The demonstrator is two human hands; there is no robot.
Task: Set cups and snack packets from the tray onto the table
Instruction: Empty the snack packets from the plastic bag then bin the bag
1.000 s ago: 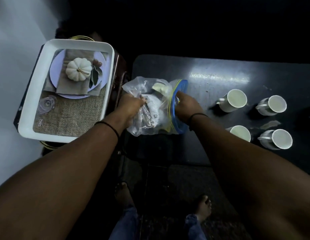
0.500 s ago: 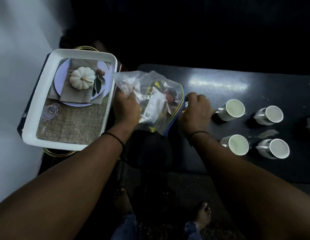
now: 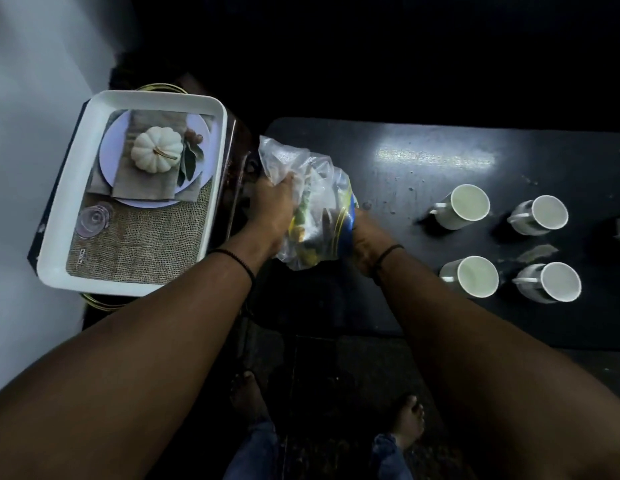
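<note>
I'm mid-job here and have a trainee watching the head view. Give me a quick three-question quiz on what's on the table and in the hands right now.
1. How many white cups stand on the dark table?
2. True or false: the left hand and the right hand both hold the clear zip bag of snack packets.
3. Where is the bag? A) flat in the white tray; B) held over the table's left end; C) beside the cups on the right.

Key:
1. Four, in two rows of two, all upright.
2. True; the left hand grips the bag's closed end and the right hand is at its blue-edged mouth.
3. B.
</note>
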